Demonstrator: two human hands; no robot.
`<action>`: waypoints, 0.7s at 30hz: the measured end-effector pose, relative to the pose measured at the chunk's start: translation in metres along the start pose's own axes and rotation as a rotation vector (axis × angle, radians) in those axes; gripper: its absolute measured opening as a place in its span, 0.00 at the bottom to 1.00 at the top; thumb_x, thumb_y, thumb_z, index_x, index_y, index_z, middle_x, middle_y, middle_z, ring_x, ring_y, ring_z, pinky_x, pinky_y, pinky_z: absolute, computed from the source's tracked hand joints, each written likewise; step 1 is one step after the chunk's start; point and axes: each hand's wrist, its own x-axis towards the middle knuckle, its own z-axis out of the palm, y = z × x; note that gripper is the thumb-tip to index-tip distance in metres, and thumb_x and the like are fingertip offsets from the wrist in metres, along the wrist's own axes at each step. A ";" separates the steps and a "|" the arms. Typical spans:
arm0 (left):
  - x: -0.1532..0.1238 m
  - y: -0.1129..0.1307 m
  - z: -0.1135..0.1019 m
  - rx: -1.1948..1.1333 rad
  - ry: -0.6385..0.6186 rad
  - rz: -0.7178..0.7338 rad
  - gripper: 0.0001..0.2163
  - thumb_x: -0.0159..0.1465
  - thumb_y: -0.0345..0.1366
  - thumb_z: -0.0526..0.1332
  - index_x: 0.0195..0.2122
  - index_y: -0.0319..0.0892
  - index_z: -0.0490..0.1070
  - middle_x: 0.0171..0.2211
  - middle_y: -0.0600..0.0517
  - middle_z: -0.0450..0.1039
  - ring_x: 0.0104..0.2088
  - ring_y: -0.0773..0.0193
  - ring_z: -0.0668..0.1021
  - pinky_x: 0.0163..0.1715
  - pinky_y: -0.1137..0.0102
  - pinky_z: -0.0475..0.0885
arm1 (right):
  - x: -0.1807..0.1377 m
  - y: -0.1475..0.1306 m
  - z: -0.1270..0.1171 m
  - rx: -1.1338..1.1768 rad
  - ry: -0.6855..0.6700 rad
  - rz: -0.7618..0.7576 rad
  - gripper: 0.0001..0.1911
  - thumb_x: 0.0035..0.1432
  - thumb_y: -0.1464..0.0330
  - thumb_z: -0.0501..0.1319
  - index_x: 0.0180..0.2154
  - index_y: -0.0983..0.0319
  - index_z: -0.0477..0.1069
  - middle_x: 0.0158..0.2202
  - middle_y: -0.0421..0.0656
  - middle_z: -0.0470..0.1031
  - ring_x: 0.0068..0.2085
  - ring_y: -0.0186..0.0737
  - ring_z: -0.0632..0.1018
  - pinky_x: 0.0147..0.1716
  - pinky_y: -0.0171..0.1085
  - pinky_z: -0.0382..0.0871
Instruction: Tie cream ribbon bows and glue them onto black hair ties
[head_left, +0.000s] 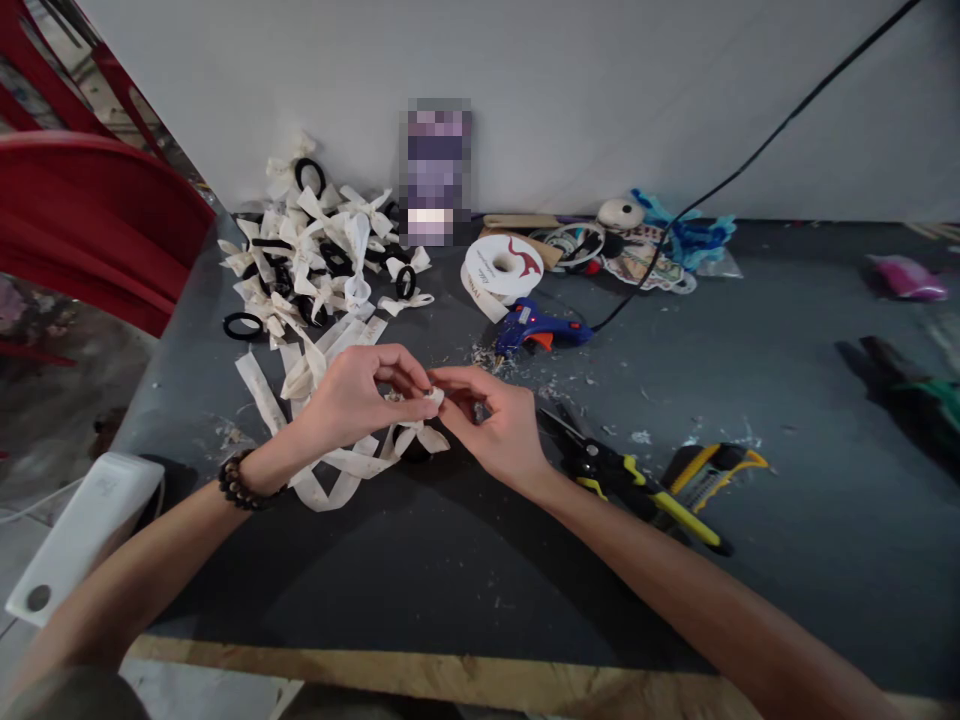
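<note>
My left hand (360, 395) and my right hand (499, 425) meet over the table, fingertips pinched on a small folded piece of white ribbon (433, 402). Most of that piece is hidden by the fingers. Just below them lies a white ribbon bow (421, 438) on something dark. Loose lengths of white ribbon (322, 492) spread under and beside my left hand. Beyond it is a pile of white bows on black hair ties (330, 255). A blue glue gun (544, 328) with an orange trigger rests past my right hand, near the ribbon spool (504, 265).
Yellow-and-black pliers (637, 480) and a utility knife (705, 475) lie by my right forearm. A black cable (750, 165) runs from the glue gun up to the right. A blurred phone-like object (435, 170) leans on the wall. Red chairs (90, 220) stand left.
</note>
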 end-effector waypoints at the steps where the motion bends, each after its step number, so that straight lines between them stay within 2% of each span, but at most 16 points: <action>1: 0.000 0.000 0.000 -0.013 -0.018 -0.015 0.12 0.61 0.42 0.74 0.38 0.41 0.78 0.33 0.48 0.82 0.33 0.63 0.84 0.32 0.72 0.79 | 0.000 0.001 0.000 -0.003 -0.011 -0.003 0.11 0.61 0.67 0.67 0.46 0.55 0.81 0.38 0.40 0.86 0.29 0.36 0.79 0.28 0.36 0.72; 4: 0.001 0.000 0.000 0.045 -0.010 0.008 0.10 0.62 0.42 0.72 0.38 0.41 0.78 0.33 0.48 0.83 0.33 0.62 0.84 0.32 0.71 0.78 | -0.001 0.001 0.000 -0.033 0.018 -0.014 0.07 0.60 0.68 0.67 0.41 0.55 0.82 0.33 0.38 0.84 0.29 0.36 0.79 0.31 0.36 0.74; 10: 0.001 -0.003 0.005 0.391 0.133 0.105 0.05 0.67 0.38 0.67 0.39 0.46 0.83 0.37 0.50 0.85 0.35 0.60 0.83 0.38 0.67 0.76 | -0.001 -0.002 0.001 -0.074 0.058 -0.053 0.07 0.63 0.66 0.67 0.43 0.55 0.82 0.36 0.40 0.86 0.33 0.38 0.84 0.35 0.38 0.79; 14: 0.001 -0.005 0.007 0.415 0.216 0.160 0.03 0.64 0.37 0.71 0.35 0.47 0.84 0.36 0.50 0.85 0.40 0.57 0.83 0.42 0.66 0.76 | -0.001 -0.001 0.001 -0.125 0.072 -0.118 0.09 0.63 0.69 0.65 0.43 0.55 0.82 0.37 0.40 0.86 0.31 0.37 0.82 0.35 0.38 0.78; 17: 0.000 -0.004 0.005 0.260 0.142 0.129 0.06 0.63 0.42 0.73 0.34 0.46 0.83 0.36 0.50 0.84 0.37 0.60 0.83 0.38 0.69 0.76 | -0.001 0.000 0.000 -0.148 0.062 -0.148 0.10 0.63 0.71 0.65 0.43 0.55 0.82 0.37 0.40 0.86 0.32 0.38 0.82 0.35 0.38 0.78; 21: 0.002 -0.002 0.001 0.061 -0.016 -0.026 0.13 0.61 0.48 0.73 0.34 0.43 0.82 0.32 0.49 0.83 0.28 0.65 0.81 0.27 0.73 0.74 | -0.001 0.000 -0.001 -0.163 0.054 -0.156 0.10 0.62 0.72 0.65 0.42 0.54 0.82 0.37 0.40 0.86 0.32 0.38 0.82 0.36 0.38 0.78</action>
